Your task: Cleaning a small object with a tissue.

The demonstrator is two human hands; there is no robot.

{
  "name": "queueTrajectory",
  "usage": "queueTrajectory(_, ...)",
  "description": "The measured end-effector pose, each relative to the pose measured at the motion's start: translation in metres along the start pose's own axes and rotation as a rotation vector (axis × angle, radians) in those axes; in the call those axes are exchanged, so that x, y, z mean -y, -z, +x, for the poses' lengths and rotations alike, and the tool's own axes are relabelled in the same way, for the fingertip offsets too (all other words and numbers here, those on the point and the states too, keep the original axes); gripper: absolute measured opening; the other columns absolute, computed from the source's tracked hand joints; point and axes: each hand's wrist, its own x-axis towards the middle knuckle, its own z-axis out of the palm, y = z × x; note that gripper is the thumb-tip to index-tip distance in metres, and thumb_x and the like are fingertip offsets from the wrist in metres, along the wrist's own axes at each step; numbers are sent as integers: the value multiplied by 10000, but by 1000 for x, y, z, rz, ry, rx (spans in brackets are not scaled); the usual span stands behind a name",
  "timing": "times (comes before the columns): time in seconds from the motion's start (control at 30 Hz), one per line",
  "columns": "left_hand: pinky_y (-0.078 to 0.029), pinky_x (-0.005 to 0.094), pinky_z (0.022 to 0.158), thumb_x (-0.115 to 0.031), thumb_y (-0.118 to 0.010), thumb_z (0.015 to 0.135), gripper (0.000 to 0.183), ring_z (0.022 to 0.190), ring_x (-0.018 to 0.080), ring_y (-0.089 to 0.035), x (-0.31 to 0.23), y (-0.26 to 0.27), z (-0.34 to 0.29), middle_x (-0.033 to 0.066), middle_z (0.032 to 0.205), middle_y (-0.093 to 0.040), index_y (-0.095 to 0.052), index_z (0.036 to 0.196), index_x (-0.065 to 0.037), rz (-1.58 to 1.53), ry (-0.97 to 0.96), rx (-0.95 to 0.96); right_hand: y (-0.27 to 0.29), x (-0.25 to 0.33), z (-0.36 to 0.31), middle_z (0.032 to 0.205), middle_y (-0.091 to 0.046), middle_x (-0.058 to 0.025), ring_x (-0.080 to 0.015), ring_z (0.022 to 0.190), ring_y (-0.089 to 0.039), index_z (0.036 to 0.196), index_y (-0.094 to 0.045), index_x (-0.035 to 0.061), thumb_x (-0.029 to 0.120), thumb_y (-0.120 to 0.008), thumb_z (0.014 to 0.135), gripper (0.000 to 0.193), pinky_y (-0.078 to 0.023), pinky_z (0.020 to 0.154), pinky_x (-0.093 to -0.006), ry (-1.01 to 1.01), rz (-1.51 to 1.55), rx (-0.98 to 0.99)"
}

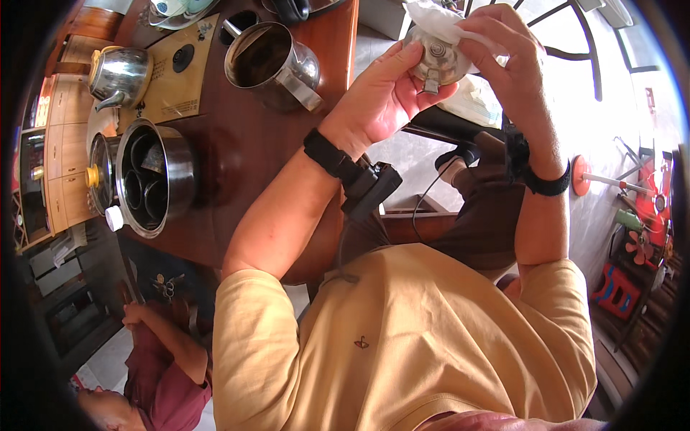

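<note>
My left hand (384,90) is closed around the edge of a small round metal piece (449,66), silvery, with rings at its middle and a short tab on the near side. I cannot tell exactly what the piece is. Pinched in my right hand (514,50) is a crumpled white tissue (435,20), which lies against the far side of the metal piece. Both hands are raised past the right edge of the table. Left of them, a steel pitcher (305,61) with a flat handle stands on the table, dark inside.
On the brown wooden table (237,158) are a steel pot (183,172) with dark cups inside, a steel kettle (123,75) and a yellowish board (190,90) with a black round object (183,57). Another person (169,359) is at lower left. Red fan parts (655,194) stand at right.
</note>
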Motion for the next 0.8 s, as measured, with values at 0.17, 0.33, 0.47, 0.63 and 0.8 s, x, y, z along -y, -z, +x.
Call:
queueTrajectory(0.17, -475, 405, 1018, -294, -472, 1020, 370, 1144, 190, -573, 0, 1, 2, 57, 1260, -585, -478, 1320, -76, 35, -1, 24, -6, -13, -1, 967, -645, -82, -244, 879, -664, 939, -693, 41, 49, -673, 830, 111, -534, 754, -329, -55, 61, 17)
queueTrajectory(0.33, -491, 386, 979, -237, -561, 980, 373, 1128, 181, -581, 3, 2, 0, 62, 1248, -585, -477, 1310, -83, 122, -7, 38, -4, -22, -4, 907, -647, -77, -238, 820, -671, 920, -689, 43, 50, -681, 822, 99, -538, 726, -319, 82, -29, 57)
queueTrajectory(0.47, -499, 361, 950, -174, -640, 932, 414, 1112, 170, -585, 7, -1, -3, 58, 1224, -587, -477, 1304, -93, 180, 14, 32, -8, -30, -6, 887, -647, -77, -229, 806, -674, 918, -693, 56, 70, -681, 820, 100, -541, 718, -322, 87, -70, -16)
queueTrajectory(0.63, -511, 316, 867, -131, -655, 912, 311, 977, 125, -598, 10, -5, -4, 18, 1109, -616, -531, 1195, -100, 222, -12, -30, -9, -12, -8, 900, -649, -90, -259, 826, -669, 923, -694, 55, 94, -681, 822, 109, -539, 720, -340, 69, -91, 98)
queueTrajectory(0.8, -499, 338, 922, -120, -626, 930, 338, 1057, 159, -611, 12, 5, -3, 37, 1147, -626, -525, 1250, -83, 326, -41, -26, -3, 12, 2, 902, -614, -96, -233, 836, -625, 875, -683, 2, 56, -697, 800, 93, -495, 758, -324, 25, -111, 132)
